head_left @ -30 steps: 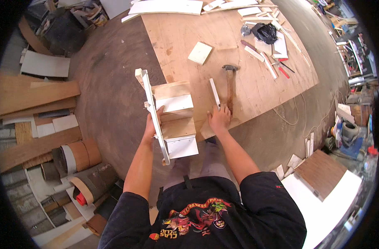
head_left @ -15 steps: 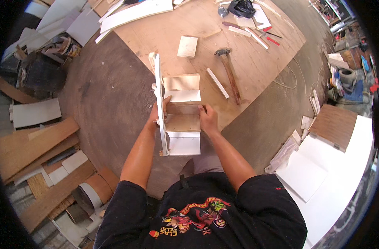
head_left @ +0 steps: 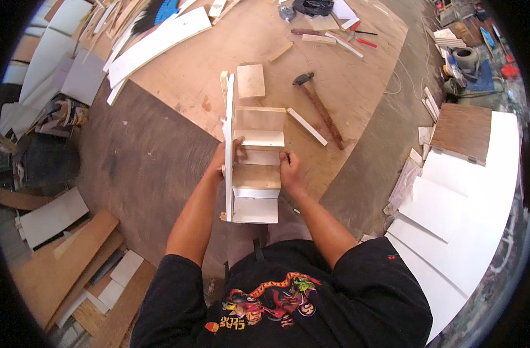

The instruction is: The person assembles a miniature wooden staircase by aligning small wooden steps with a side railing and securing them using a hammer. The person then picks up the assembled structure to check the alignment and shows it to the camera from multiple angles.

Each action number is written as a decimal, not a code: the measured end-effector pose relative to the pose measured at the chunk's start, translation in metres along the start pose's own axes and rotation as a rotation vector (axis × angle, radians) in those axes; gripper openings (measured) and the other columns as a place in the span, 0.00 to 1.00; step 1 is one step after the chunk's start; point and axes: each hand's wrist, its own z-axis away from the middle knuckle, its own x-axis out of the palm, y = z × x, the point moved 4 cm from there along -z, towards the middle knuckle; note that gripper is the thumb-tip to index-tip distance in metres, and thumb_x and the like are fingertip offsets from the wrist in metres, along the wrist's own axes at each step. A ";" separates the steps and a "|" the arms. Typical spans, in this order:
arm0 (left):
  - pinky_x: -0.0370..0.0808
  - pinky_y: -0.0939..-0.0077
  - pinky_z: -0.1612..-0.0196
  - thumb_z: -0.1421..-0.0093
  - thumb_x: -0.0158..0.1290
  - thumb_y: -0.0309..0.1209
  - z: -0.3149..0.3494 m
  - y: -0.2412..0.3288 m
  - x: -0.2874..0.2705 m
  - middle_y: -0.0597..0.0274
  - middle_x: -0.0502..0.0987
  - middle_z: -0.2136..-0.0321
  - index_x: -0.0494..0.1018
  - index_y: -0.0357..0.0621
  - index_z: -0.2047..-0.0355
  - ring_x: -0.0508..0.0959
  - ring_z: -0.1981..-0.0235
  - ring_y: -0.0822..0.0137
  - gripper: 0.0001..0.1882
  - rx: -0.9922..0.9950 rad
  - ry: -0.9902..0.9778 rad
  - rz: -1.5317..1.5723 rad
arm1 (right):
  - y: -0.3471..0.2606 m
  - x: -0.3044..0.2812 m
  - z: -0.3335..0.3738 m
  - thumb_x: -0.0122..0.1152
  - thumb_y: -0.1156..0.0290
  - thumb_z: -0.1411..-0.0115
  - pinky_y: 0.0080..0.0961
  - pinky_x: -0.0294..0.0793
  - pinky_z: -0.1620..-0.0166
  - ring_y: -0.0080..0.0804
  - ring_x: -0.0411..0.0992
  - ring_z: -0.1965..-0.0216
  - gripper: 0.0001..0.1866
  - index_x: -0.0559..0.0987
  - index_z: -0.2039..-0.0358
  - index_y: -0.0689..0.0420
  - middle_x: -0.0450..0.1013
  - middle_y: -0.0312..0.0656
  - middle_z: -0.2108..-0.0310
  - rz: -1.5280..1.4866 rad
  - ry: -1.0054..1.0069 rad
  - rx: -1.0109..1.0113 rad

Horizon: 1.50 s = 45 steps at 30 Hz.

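1. Wooden unit [head_left: 257, 177]: white and bare-wood panels [head_left: 255, 210] along a strip [head_left: 229, 197]!
2. Held before the black shirt [head_left: 282, 255], it points lengthwise away.
3. Left hand [head_left: 218, 159] grips the strip side, right hand [head_left: 293, 174] the opposite edge.

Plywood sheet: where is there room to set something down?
Bare patches: right of the hammer, up to the edge of the sheet; and between the long white board and the square block. Crowded: the far side, with a black bag, red-handled tool and wood strips.

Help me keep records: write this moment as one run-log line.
left hand: holding wooden assembly | right hand: holding its right edge | hammer: on plywood, beside narrow strip
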 end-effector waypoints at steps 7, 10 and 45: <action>0.72 0.77 0.61 0.37 0.59 0.49 -0.032 -0.036 -0.012 0.64 0.76 0.66 0.75 0.36 0.57 0.73 0.66 0.72 0.25 0.286 -0.048 0.002 | 0.049 0.042 0.023 0.49 0.60 0.31 0.44 0.72 0.54 0.58 0.75 0.57 0.18 0.73 0.53 0.63 0.76 0.59 0.59 -0.172 0.055 0.046; 0.72 0.74 0.56 0.36 0.57 0.48 -0.036 -0.038 -0.015 0.62 0.76 0.62 0.73 0.35 0.50 0.74 0.61 0.69 0.27 0.251 -0.139 0.045 | 0.058 0.055 0.036 0.49 0.60 0.31 0.43 0.71 0.52 0.55 0.74 0.56 0.17 0.72 0.52 0.62 0.75 0.57 0.59 -0.270 0.106 0.077; 0.71 0.72 0.48 0.36 0.58 0.41 -0.078 0.011 -0.012 0.62 0.78 0.55 0.70 0.38 0.44 0.73 0.53 0.70 0.25 0.516 -0.427 -0.169 | 0.026 0.035 0.023 0.55 0.66 0.34 0.44 0.74 0.54 0.54 0.76 0.59 0.14 0.76 0.53 0.60 0.77 0.55 0.63 -0.164 0.543 -0.066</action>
